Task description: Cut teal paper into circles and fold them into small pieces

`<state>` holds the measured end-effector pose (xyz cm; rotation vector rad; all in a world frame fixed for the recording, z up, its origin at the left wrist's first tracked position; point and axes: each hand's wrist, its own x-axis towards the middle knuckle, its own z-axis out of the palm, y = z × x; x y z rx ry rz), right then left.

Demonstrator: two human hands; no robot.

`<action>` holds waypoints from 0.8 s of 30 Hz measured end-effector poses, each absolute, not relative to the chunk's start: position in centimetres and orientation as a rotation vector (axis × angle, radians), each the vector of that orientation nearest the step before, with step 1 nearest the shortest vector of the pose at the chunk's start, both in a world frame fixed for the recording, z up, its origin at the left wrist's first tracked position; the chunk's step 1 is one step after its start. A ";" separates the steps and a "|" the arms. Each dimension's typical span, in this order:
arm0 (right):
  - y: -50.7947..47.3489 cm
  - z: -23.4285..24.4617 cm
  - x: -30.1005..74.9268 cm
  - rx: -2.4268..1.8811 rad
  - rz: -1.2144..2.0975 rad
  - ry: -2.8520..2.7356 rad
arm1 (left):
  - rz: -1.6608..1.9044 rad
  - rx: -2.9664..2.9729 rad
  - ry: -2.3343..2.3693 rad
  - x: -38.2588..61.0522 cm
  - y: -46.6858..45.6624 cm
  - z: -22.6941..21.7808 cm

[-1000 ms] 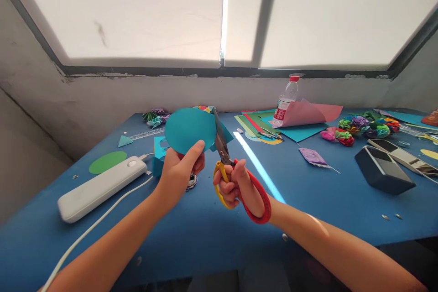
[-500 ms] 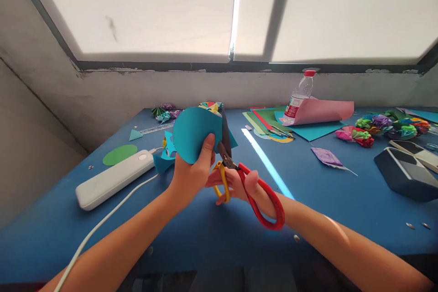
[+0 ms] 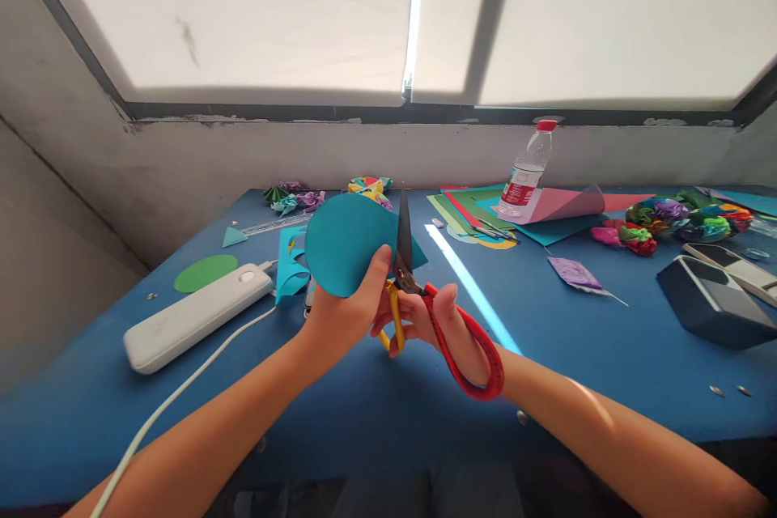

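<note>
My left hand (image 3: 355,295) pinches a rounded piece of teal paper (image 3: 345,244) between thumb and fingers, its broad side facing me. A cut teal offcut (image 3: 290,267) with a ragged edge shows just left of that hand. In my right hand (image 3: 425,320) are scissors (image 3: 403,247) with one red and one yellow handle loop. Their dark blades point upward at the right edge of the paper, and a teal corner sticks out beyond them. The lower fingers of my right hand go through the yellow loop; the thumb is in the red one.
On the blue table (image 3: 340,413) lie a white power bank (image 3: 197,320) with a cable and a green paper oval (image 3: 205,273) at left. Behind are a bottle (image 3: 527,174), coloured paper sheets (image 3: 470,210) and crumpled paper flowers (image 3: 631,235). A dark box (image 3: 710,303) stands at right.
The teal paper has turned slightly, and the scissor blades stand more upright beside it. The pink sheet by the bottle has shifted in shape. The view has moved slightly.
</note>
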<state>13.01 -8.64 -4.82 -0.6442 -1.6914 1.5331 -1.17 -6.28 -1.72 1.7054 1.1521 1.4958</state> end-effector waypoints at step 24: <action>-8.4 -5.5 12.7 -0.600 1.574 -1.599 | 1.337 1.811 1.090 -1.4 -6.3 -1.6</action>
